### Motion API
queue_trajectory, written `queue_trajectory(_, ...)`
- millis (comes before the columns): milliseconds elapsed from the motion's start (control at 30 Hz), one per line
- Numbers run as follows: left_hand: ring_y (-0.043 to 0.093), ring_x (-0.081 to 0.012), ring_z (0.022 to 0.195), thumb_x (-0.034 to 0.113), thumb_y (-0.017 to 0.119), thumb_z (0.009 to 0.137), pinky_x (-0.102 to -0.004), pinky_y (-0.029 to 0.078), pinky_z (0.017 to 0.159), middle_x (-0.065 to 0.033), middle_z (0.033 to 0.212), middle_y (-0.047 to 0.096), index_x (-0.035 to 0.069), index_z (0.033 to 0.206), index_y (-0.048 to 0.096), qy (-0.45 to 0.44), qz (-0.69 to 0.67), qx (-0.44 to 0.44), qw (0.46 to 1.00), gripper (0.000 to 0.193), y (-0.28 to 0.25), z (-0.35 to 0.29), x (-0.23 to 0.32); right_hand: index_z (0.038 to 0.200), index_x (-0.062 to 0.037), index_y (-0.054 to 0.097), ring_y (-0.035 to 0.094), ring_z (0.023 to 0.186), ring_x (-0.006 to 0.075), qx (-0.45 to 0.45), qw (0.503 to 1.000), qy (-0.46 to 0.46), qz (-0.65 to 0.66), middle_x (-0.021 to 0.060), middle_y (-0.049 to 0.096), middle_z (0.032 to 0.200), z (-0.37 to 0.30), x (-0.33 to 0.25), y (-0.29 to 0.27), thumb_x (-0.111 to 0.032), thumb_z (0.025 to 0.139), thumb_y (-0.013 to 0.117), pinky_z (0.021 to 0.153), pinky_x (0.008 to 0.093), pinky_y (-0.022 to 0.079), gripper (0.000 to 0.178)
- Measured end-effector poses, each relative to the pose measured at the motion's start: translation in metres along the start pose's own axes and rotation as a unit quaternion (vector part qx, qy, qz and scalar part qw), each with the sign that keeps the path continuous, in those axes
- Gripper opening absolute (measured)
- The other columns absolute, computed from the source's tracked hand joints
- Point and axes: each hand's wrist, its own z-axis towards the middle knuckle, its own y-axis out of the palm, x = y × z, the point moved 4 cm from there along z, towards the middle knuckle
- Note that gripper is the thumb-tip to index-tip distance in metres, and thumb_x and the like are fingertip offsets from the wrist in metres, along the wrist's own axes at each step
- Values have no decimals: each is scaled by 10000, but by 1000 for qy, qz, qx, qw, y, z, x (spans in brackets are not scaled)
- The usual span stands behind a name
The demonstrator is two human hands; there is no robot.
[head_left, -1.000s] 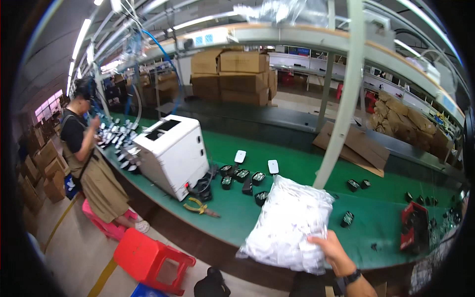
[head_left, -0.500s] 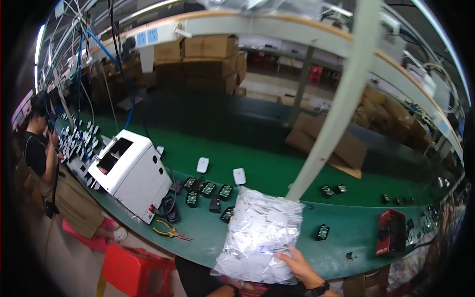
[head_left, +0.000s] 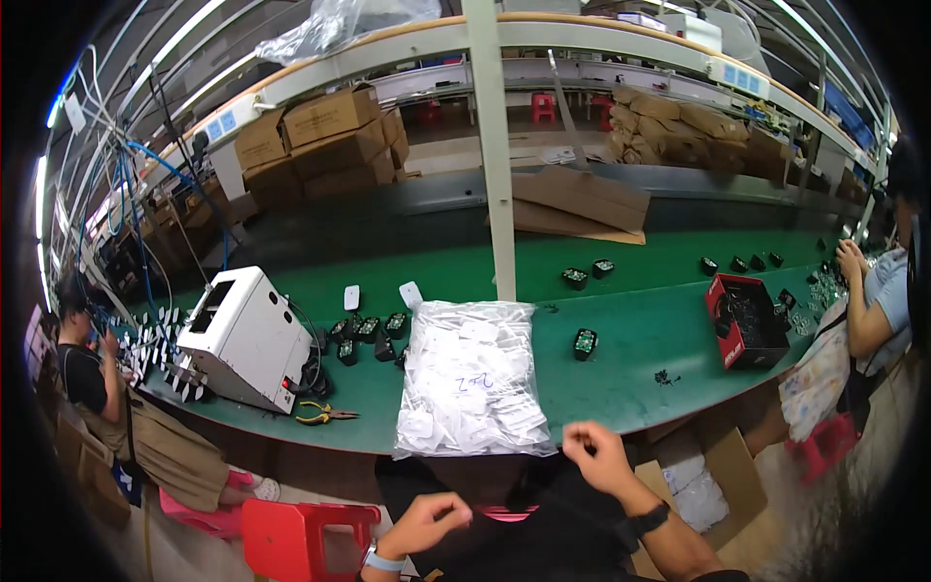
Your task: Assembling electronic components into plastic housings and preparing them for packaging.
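Observation:
A clear plastic bag [head_left: 472,376] full of small white parts lies flat on the green bench [head_left: 630,369], right in front of me. My right hand [head_left: 593,454] hovers just off the bag's near right corner, fingers curled, holding nothing. My left hand [head_left: 433,519] sits lower, over my lap, loosely curled and empty, apart from the bag. Several small black parts [head_left: 367,330] lie just left of the bag, and one more black part [head_left: 583,343] lies to its right.
A white machine [head_left: 244,336] stands on the bench at left, yellow-handled pliers [head_left: 325,415] in front of it. A red box [head_left: 747,318] sits at right. A white post [head_left: 495,155] rises behind the bag. People sit at both ends; a red stool [head_left: 305,529] stands beside me.
My right hand has let go of the bag, which now lies flat on the bench. The view has swung left to right, and my left hand has come into view.

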Motion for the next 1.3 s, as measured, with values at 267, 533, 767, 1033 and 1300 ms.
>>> queue_trajectory(267,623,-202,976,220,608,974,-346,489,883,-108,1000,670,31,1021,666,-231,119,-22,965,203,18,-65,-49,1133,-6,647,659,967,200,-24,972,190,-138,67,678,1077,-251,207,-65,-169,935,663,821,329,518,258)
queue_trajectory(533,618,-256,1016,264,627,953,-375,490,899,-143,1054,657,49,1070,661,-238,163,65,955,247,17,-35,-28,1197,-27,635,662,1001,240,-77,905,380,-176,66,679,1145,-262,229,-73,-235,990,587,828,354,522,297)
queue_trajectory(767,613,-302,1051,303,643,935,-400,491,913,-174,1102,646,64,1113,657,-248,179,73,949,298,14,-1,-6,1208,-37,633,665,996,254,-84,902,396,-148,72,680,1153,-221,223,-94,-250,1000,565,830,364,526,306)
queue_trajectory(1033,608,-356,1091,347,662,914,-428,492,929,-208,1156,633,82,1162,651,-237,190,11,953,363,14,45,5,1221,-48,632,669,991,271,-76,899,409,-141,78,682,1162,-219,225,-108,-268,1011,540,831,375,530,317)
queue_trajectory(1300,603,-409,1131,391,681,893,-457,492,945,-243,1211,620,100,1211,646,-160,167,-124,965,432,12,10,73,1233,-58,630,672,986,287,-91,926,338,-140,84,684,1171,-228,200,-130,-285,1022,515,832,386,534,330)
